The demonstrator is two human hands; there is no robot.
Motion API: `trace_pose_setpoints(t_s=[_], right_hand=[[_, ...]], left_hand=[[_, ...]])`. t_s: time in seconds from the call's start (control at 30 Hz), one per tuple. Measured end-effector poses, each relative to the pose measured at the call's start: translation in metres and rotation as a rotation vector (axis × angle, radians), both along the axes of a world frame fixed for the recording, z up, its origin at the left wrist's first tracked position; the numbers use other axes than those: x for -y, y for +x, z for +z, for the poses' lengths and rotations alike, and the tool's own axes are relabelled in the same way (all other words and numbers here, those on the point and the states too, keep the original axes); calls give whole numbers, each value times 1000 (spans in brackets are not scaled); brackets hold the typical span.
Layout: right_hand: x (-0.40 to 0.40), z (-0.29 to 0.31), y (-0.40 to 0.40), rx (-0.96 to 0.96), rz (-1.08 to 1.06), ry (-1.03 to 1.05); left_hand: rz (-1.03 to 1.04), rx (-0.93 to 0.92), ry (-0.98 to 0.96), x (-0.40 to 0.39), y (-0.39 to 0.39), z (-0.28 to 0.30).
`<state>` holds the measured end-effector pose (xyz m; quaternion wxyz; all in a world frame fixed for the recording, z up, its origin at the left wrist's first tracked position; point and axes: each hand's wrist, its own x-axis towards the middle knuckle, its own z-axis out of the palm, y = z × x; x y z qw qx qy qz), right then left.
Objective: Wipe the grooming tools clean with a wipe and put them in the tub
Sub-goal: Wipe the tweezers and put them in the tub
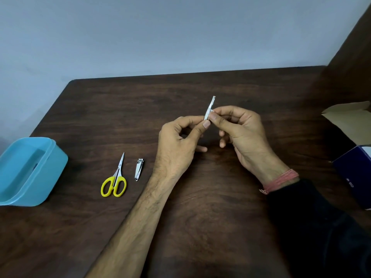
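Note:
Above the middle of the dark wooden table, my left hand (180,137) and my right hand (241,129) both pinch the lower end of a thin silver metal grooming tool (208,108). Its tip points up and away from me. Small scissors with yellow handles (114,181) lie on the table to the left, blades pointing away. A silver nail clipper (138,169) lies just right of them. The blue plastic tub (54,157) stands at the table's left edge. No wipe shows in this view.
An open brown cardboard box (349,115) sits at the right edge of the table, with a dark blue box (353,175) nearer to me. The table (200,207) backs onto a pale wall.

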<state>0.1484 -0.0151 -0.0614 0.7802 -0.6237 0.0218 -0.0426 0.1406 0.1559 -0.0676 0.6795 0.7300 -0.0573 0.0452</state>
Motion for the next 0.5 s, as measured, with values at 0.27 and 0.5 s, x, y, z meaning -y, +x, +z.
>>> trace_pose_setpoints(t_s=[0.27,0.5], right_hand=[[2,1,1,-43,-28,27],[2,-3,0,32,-43,-3]], left_hand=[[-31,-15,-46,-1,2,-3],[-30,-56,-46,2,0,-1]])
